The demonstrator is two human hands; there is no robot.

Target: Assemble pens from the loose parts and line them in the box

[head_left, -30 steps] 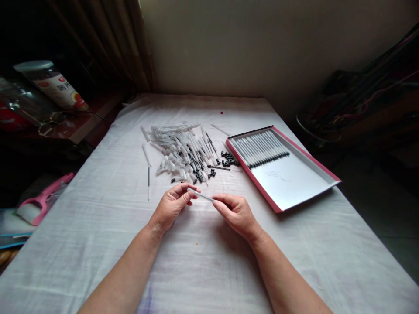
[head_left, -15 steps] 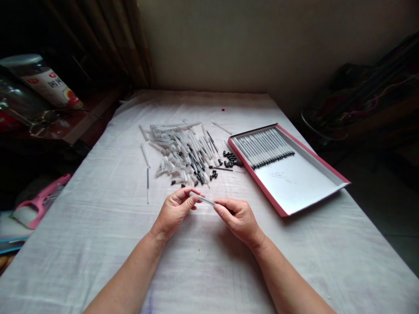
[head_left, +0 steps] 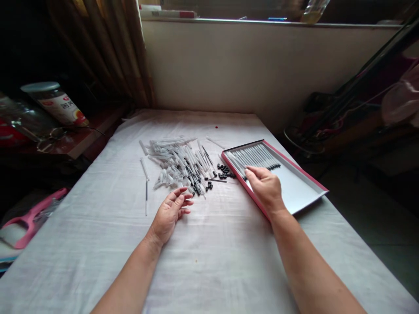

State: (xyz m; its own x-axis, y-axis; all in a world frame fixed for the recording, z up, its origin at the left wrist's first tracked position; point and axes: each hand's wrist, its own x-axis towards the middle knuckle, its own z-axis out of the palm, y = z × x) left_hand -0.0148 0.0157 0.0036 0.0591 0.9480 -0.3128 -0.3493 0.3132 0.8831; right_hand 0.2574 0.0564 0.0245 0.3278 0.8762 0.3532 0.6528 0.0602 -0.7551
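Observation:
My right hand (head_left: 266,187) reaches over the near left corner of the pink-rimmed tray (head_left: 306,174), fingers curled together on a clear pen at the left end of the row of assembled pens (head_left: 258,158). My left hand (head_left: 170,211) rests on the white cloth with its fingers spread and holds nothing. It lies just in front of the pile of clear pen barrels and black refills (head_left: 178,163). A cluster of small black caps (head_left: 225,171) lies between the pile and the tray.
A single barrel and a thin refill (head_left: 145,183) lie apart, left of the pile. A side shelf on the left carries a jar (head_left: 54,102); a pink tool (head_left: 29,216) lies below it. Clutter stands off the table's right side (head_left: 343,113).
My hands have parted. The right hand carried the pen from the middle of the table over to the tray, and the left hand let go and opened. The camera tilted up.

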